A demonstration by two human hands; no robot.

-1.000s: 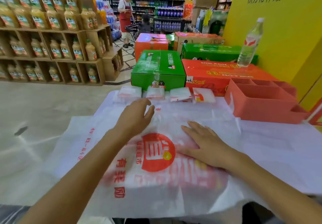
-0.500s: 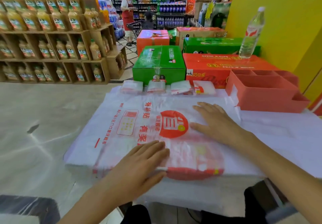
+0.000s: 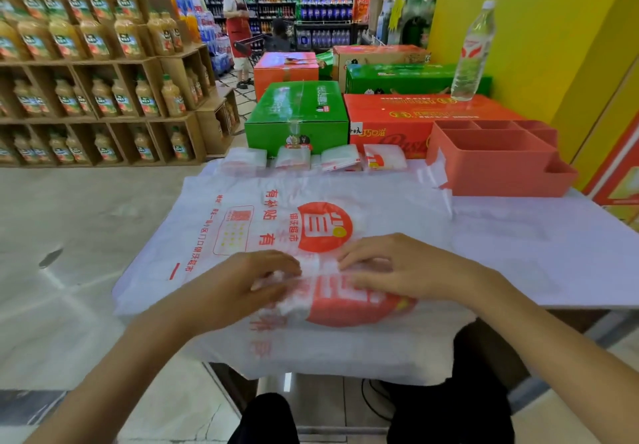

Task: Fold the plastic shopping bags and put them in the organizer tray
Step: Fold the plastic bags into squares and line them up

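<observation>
Both down on the plastic bag (image 3: 311,222), spread flat across the table (image 3: 553,236): left hand (image 3: 249,281) and right hand (image 3: 397,270), fingers curled, pinching its folded near edge. Organizer tray (image 3: 491,160) far right.

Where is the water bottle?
The water bottle stands upright far right in the head view, on the red carton behind the organizer tray, beside the yellow wall.
</observation>
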